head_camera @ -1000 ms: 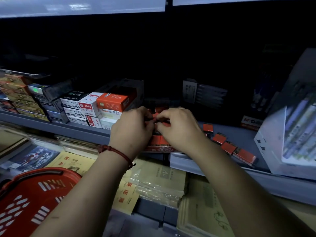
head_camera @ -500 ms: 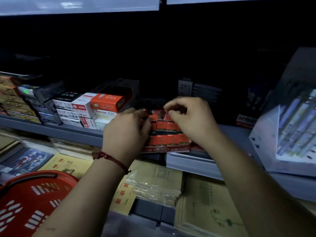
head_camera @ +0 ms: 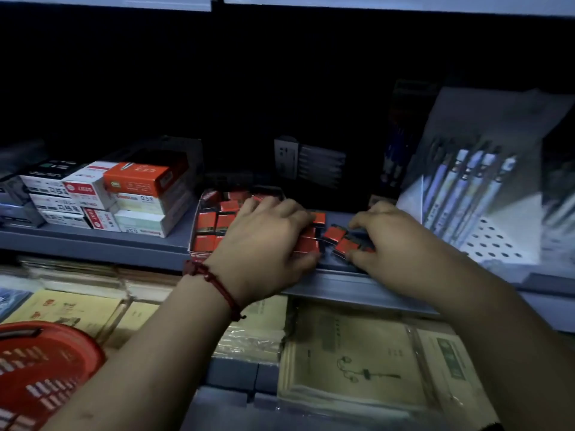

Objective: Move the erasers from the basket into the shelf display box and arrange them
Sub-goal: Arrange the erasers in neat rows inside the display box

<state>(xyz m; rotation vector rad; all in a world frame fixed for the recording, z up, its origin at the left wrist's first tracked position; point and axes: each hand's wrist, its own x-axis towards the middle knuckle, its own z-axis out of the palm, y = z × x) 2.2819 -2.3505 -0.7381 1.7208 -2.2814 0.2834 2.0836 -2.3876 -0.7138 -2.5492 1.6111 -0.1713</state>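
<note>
Pretty tight spot from where I'm sitting. The display box (head_camera: 195, 241) sits right at the front lip of the shelf (head_camera: 93, 244), and its 9 o'clock wall is just beside a stack of cartons (head_camera: 137, 194), so there's no room that way. The only bare shelf is the strip at the box's 3 o'clock, and that ends at a white pen display (head_camera: 466, 197) leaning at about 2 o'clock in the view. Overhead it's just dark open space. The box holds rows of orange erasers (head_camera: 207, 219), and a few loose erasers (head_camera: 335, 234) lie crooked on that bare strip, just beside it. My left hand (head_camera: 264, 241), with a red cord (head_camera: 217, 284) on the wrist, lies fairly flat and spread over the box's 3 o'clock half, fingers straight on the erasers and thumb along the front edge. My right hand (head_camera: 392, 241) is curled over the loose ones, fingertips at their 12 o'clock and thumb at their 6, closing round them. The red basket (head_camera: 53, 362) is down at 8 o'clock, well apart from the box, near some notebooks (head_camera: 357, 362). I can't make out what's in it.
</note>
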